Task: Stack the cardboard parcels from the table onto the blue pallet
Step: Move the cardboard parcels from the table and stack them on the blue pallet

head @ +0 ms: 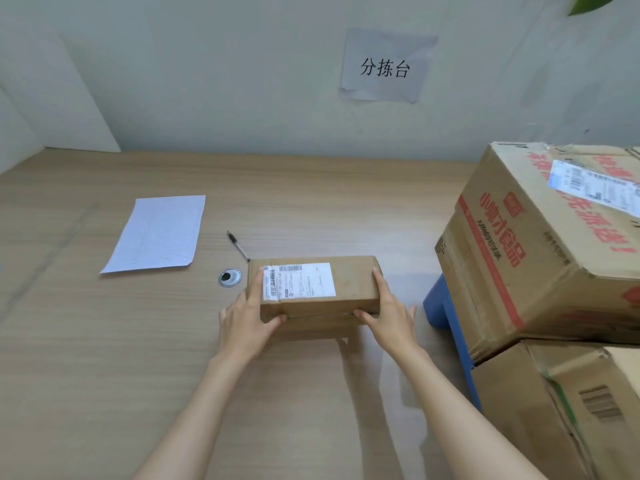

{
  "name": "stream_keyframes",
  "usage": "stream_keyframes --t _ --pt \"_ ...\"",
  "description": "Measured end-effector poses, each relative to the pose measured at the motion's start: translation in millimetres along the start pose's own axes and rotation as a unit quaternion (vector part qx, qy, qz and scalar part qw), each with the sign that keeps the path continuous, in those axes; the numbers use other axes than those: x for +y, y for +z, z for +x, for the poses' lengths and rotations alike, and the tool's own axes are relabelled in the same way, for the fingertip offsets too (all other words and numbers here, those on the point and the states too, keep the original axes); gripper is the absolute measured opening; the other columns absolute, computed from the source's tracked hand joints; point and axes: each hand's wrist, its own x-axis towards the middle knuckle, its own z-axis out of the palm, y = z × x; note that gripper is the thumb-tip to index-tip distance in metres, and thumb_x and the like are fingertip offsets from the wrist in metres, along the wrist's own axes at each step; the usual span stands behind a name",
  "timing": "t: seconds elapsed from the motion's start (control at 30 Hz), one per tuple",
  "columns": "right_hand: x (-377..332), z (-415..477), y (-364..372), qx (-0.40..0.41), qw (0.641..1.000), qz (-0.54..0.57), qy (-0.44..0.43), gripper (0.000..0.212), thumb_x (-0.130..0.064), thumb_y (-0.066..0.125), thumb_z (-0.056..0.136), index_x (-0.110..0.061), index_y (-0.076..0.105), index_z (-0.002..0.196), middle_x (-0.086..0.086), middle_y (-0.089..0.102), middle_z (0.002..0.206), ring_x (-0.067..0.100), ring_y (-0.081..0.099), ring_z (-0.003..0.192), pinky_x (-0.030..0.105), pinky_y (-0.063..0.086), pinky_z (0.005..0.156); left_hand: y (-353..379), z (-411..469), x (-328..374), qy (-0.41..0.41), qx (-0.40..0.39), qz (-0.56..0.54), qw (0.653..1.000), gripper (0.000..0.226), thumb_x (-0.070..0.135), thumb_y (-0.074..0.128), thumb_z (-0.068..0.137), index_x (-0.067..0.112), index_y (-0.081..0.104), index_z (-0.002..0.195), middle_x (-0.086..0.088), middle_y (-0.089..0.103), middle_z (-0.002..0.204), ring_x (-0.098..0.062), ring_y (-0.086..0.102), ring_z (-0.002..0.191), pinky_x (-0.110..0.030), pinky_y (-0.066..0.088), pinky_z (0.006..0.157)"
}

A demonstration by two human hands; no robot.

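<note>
Cardboard parcel is at the middle of the worktop, clamped end to end: my left grip and right grip each wrap a short side, thumbs on the near face. The blue pallet to my right already carries a tilted top carton. Set on that slope, I judge, this parcel could slide off or nudge the leaning stack over.

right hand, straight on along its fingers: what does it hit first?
The small parcel: the right hand already grips its right end, fingers angled slightly inward. Past that, the line looks free over bare table up to the wall, though depth is hard to judge from this view.
</note>
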Motion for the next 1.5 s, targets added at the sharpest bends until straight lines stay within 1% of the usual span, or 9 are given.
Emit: stream_keyframes --t 0.1,0.23,0.33,0.47,0.67,0.93,1.17,1.33,1.5 --pt "-21.9 -6.6 -28.9 0.016 1.000 0.006 -0.022 0.088 -0.036 0.064 0.088 -0.034 0.005 0.153 0.000 0.058 0.128 0.023 0.052 0.120 0.059 0.008 0.115 -38.7 -4.6 13.3 0.003 0.019 0.013 1.000 0.095 0.048 0.069 0.078 0.033 0.010 0.151 -0.003 0.056 0.131 -0.026 0.053 0.118 -0.040 0.038 0.094" --pt "-53.8 -23.3 -82.4 0.046 0.997 0.010 -0.061 0.085 -0.036 0.065 0.088 -0.033 0.009 0.153 0.002 0.061 0.122 0.024 0.053 0.118 0.058 0.011 0.115 -103.1 -26.0 45.4 0.006 0.059 0.010 0.998 0.094 0.046 0.071 0.078 0.033 0.013 0.151 -0.007 0.062 0.123 -0.029 0.055 0.115 -0.041 0.040 0.097" --pt "-73.0 -45.6 -132.7 0.077 0.992 0.011 -0.096 0.083 -0.039 0.065 0.087 -0.033 0.014 0.152 0.005 0.065 0.114 0.028 0.056 0.112 0.056 0.023 0.111 -154.1 -52.6 77.6 0.009 0.080 0.016 0.997 0.092 0.046 0.070 0.079 0.034 0.013 0.150 -0.008 0.062 0.122 -0.032 0.055 0.114 -0.043 0.040 0.094" --pt "-83.7 -95.3 -208.2 0.128 0.978 0.039 -0.160 0.082 -0.038 0.067 0.086 -0.031 0.017 0.151 0.009 0.065 0.116 0.029 0.058 0.112 0.047 0.042 0.098 -216.7 -102.1 127.0 0.027 0.104 -0.021 0.994 0.091 0.041 0.074 0.077 0.040 0.015 0.147 -0.007 0.062 0.123 -0.035 0.054 0.113 -0.046 0.046 0.092" --pt "-43.2 -187.2 -317.4 0.173 0.961 0.059 -0.206 0.079 -0.042 0.067 0.086 -0.030 0.022 0.150 0.010 0.064 0.114 0.032 0.058 0.108 0.050 0.043 0.096 -265.9 -203.6 221.0 0.060 0.145 -0.061 0.986 0.093 0.041 0.078 0.073 0.041 0.021 0.146 -0.009 0.059 0.129 -0.034 0.053 0.117 -0.048 0.045 0.098" --pt "92.3 -273.5 -433.6 0.210 0.964 0.036 -0.159 0.078 -0.045 0.068 0.084 -0.030 0.028 0.149 0.008 0.061 0.126 0.031 0.054 0.118 0.051 0.040 0.101 -220.4 -316.3 367.8 0.102 0.109 -0.058 0.987 0.086 0.049 0.073 0.077 0.034 0.024 0.146 -0.014 0.058 0.128 -0.036 0.051 0.119 -0.047 0.042 0.099" --pt "219.7 -316.3 -515.4 0.246 0.965 0.024 -0.093 0.077 -0.042 0.069 0.085 -0.029 0.029 0.149 0.006 0.053 0.137 0.030 0.047 0.126 0.047 0.039 0.104 -152.2 -358.1 492.2 0.172 0.073 -0.048 0.981 0.085 0.054 0.069 0.077 0.033 0.022 0.145 -0.007 0.057 0.127 -0.032 0.053 0.117 -0.046 0.043 0.095" --pt "310.5 -327.8 -562.1 0.276 0.960 0.038 -0.035 0.079 -0.038 0.069 0.085 -0.036 0.025 0.150 0.006 0.053 0.139 0.033 0.047 0.127 0.055 0.037 0.104 -103.9 -376.1 582.1 0.226 0.044 -0.052 0.972 0.084 0.054 0.066 0.081 0.029 0.021 0.147 -0.009 0.057 0.128 -0.030 0.052 0.117 -0.046 0.042 0.097" --pt "389.6 -332.8 -605.5 0.273 0.960 0.063 -0.012 0.079 -0.029 0.069 0.087 -0.034 0.022 0.151 0.006 0.044 0.148 0.030 0.047 0.129 0.042 0.039 0.104 -49.2 -380.8 660.6 0.269 0.009 -0.051 0.962 0.083 0.053 0.065 0.083 0.030 0.018 0.148 -0.009 0.057 0.127 -0.031 0.053 0.115 -0.048 0.044 0.096"
